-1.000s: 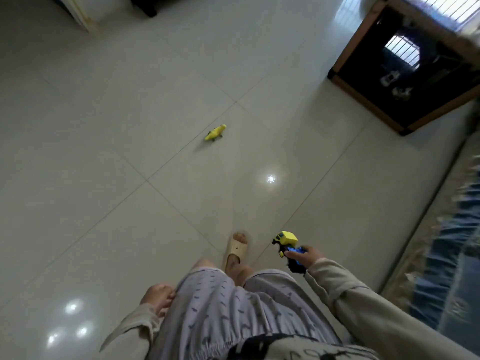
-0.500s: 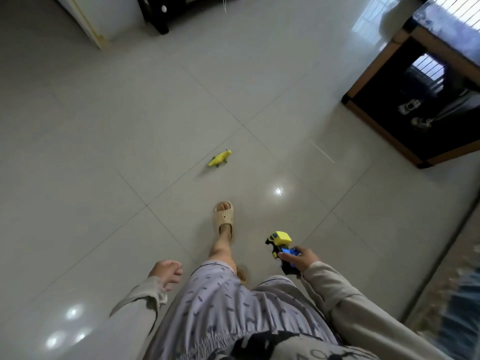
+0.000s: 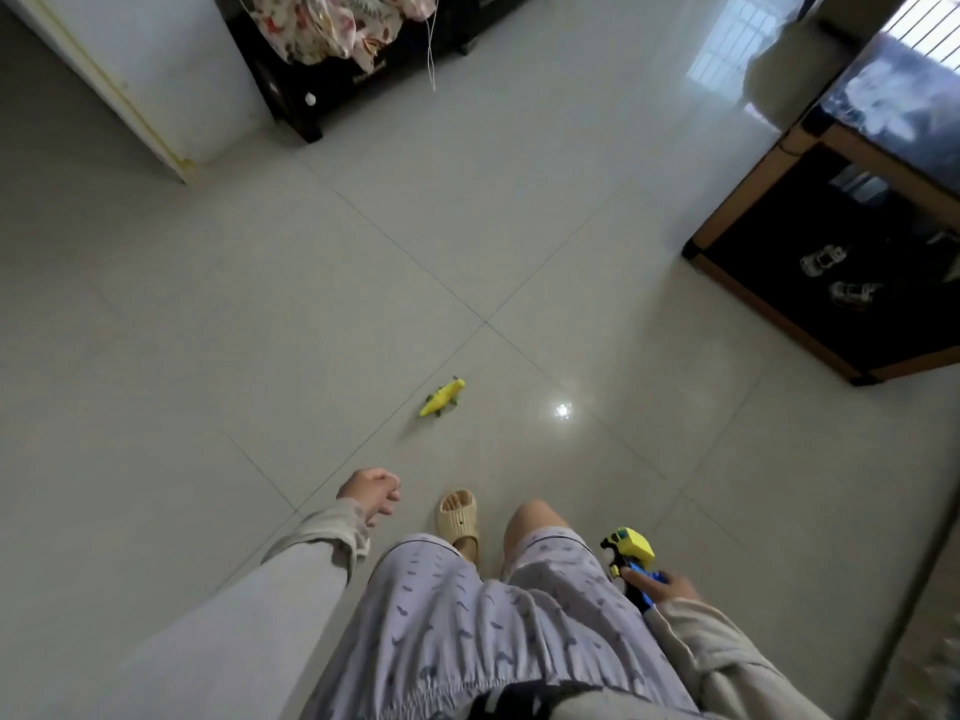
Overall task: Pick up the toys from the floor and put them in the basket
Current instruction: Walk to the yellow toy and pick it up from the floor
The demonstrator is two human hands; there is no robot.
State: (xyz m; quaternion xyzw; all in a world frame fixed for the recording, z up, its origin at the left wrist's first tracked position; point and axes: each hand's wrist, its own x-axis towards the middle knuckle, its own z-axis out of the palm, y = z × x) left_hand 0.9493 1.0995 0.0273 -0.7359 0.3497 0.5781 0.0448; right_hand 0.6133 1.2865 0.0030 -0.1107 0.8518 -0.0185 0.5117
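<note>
- A pale, glossy tiled floor (image 3: 260, 314) is seen, crossed by thin grout lines.
- A small yellow toy crocodile (image 3: 442, 398) is laid on it, beside a grout line.
- A beige slipper (image 3: 457, 517) is planted nearer.
- A dark wood-edged cabinet (image 3: 769, 304) is stood at the right.

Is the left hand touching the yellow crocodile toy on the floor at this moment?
Apart. The head view shows bare floor tile between the left hand and the yellow crocodile toy, which lies farther ahead on the floor.
</note>
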